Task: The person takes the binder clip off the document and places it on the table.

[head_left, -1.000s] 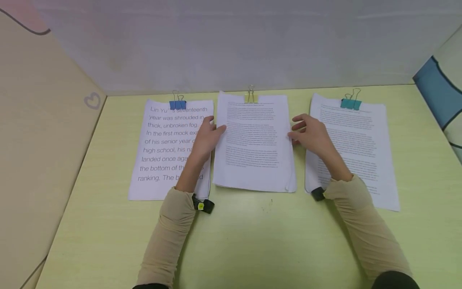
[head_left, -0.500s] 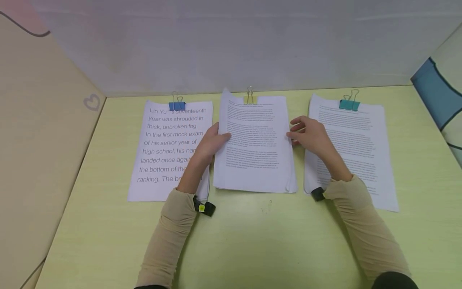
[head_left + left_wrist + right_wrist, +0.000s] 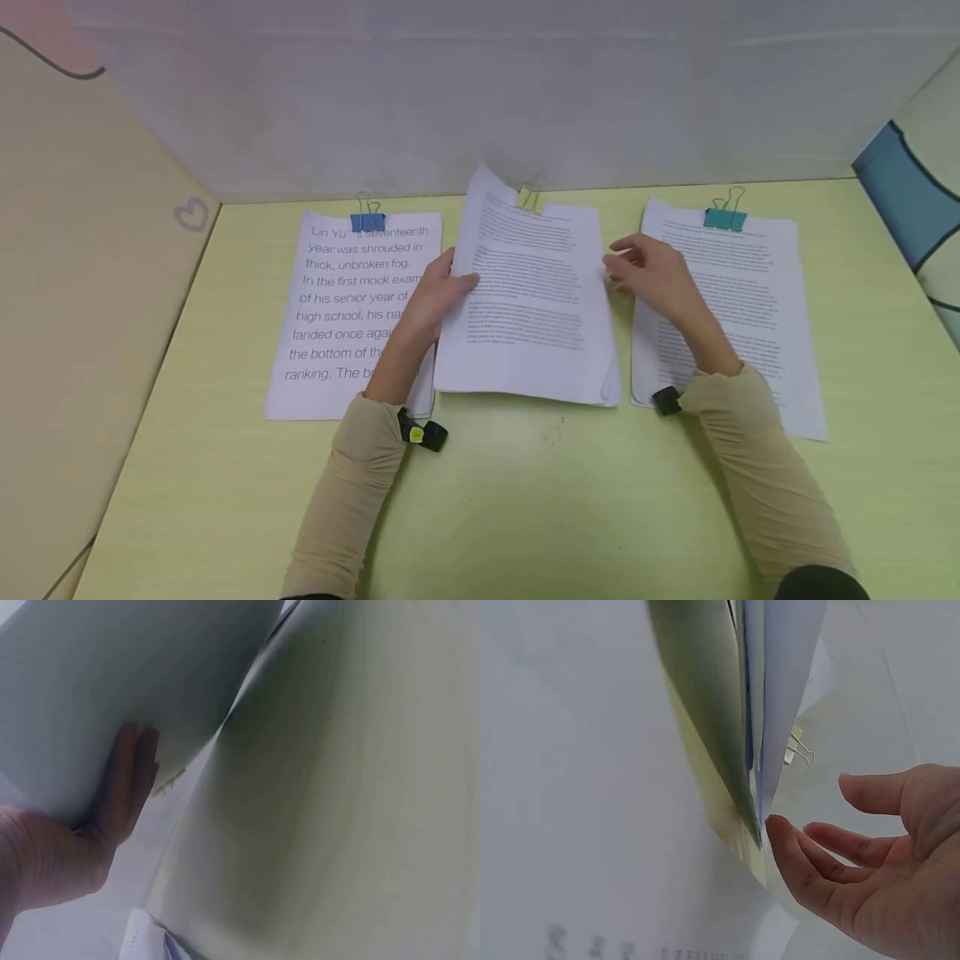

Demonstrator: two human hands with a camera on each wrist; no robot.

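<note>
In the head view, my left hand (image 3: 437,293) grips the left edge of the middle paper stack (image 3: 528,300). Its thumb lies on the printed top sheet, and the left wrist view shows the fingers (image 3: 127,776) spread along the underside. The stack tilts, its left side raised and the upper left corner curling up. A yellow binder clip (image 3: 528,200) sits at its top edge. Beside the right edge, my right hand (image 3: 654,275) is relaxed, thumb apart from the fingers. From the right wrist view, one fingertip (image 3: 778,825) comes right up to the sheets' edge.
To the left lies a large-print stack (image 3: 337,333) with a blue binder clip (image 3: 367,222). On the right, another printed stack (image 3: 720,308) bears a teal binder clip (image 3: 725,219), partly under my right forearm. A grey wall (image 3: 525,92) rises behind the table (image 3: 525,500).
My left hand has moved under the middle stack's left edge and lifted that side; its corner rises and the yellow clip tilts. The right hand has shifted slightly away from the right edge.
</note>
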